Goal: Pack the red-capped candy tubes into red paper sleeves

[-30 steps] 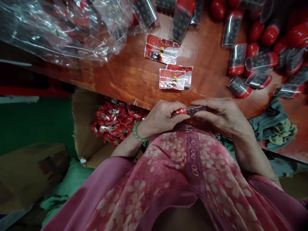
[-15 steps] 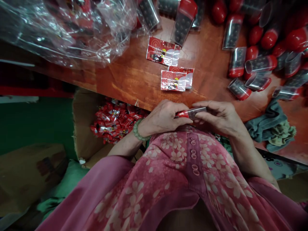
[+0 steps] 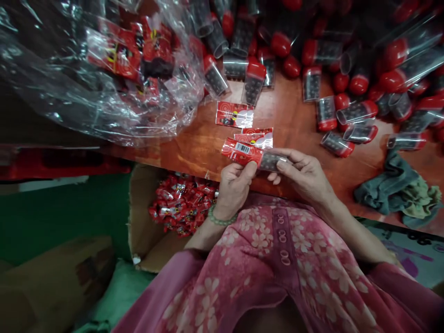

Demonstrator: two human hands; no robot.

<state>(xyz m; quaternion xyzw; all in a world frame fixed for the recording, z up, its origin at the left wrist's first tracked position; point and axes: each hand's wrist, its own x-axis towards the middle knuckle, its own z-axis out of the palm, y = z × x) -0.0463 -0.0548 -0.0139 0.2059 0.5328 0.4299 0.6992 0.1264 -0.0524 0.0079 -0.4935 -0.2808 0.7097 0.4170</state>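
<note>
Just past the table's front edge, my left hand (image 3: 237, 185) pinches a red printed plastic sleeve (image 3: 240, 151) with a barcode on it. My right hand (image 3: 301, 173) grips a clear tube (image 3: 270, 162) with a dark dotted pattern, its thumb lying along the side. Sleeve and tube meet end to end between my hands; whether the tube's end sits inside the sleeve, I cannot tell. Beyond them on the wood, flat red sleeves (image 3: 256, 135) overlap, and another flat sleeve (image 3: 234, 115) lies farther back.
Many red-ended clear tubes (image 3: 357, 111) crowd the table's back and right. A large clear plastic bag (image 3: 166, 115) with red packets covers the back left. Grey-green cloths (image 3: 391, 182) lie at right. Below the edge, a cardboard box (image 3: 138, 217) holds wrapped red pieces (image 3: 182, 203).
The view has shifted, showing more of the table's far side. My left hand has turned, bringing the barcoded red sleeve into sight. My right hand still holds the tube.
</note>
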